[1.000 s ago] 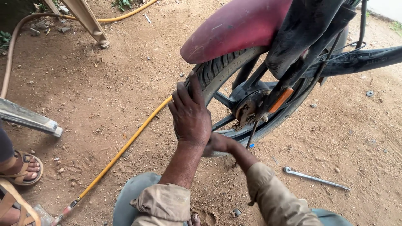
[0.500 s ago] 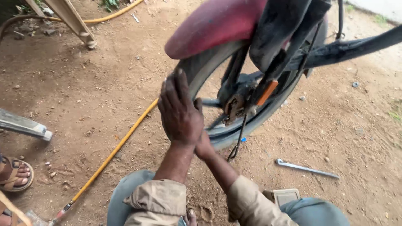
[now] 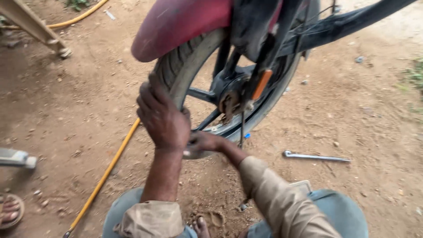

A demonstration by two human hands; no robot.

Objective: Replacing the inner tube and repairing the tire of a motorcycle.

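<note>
A motorcycle's rear wheel (image 3: 264,108) with a black tyre (image 3: 178,70) stands in front of me under a dark red mudguard (image 3: 180,22). My left hand (image 3: 164,115) lies flat against the tyre's tread at its lower left, fingers pointing up. My right hand (image 3: 203,143) reaches under the left hand and grips the lower edge of the tyre by the rim; most of its fingers are hidden. The hub with an orange part (image 3: 261,84) shows between the spokes.
A metal spanner (image 3: 315,156) lies on the dirt at the right. A yellow hose (image 3: 103,176) runs along the ground at the left. Another person's sandalled foot (image 3: 9,210) and a metal part (image 3: 15,158) are at the far left. A wooden frame leg (image 3: 35,26) stands top left.
The view has swung, so the wheel and hands appear shifted left in the picture. Both hands keep their places on the tyre.
</note>
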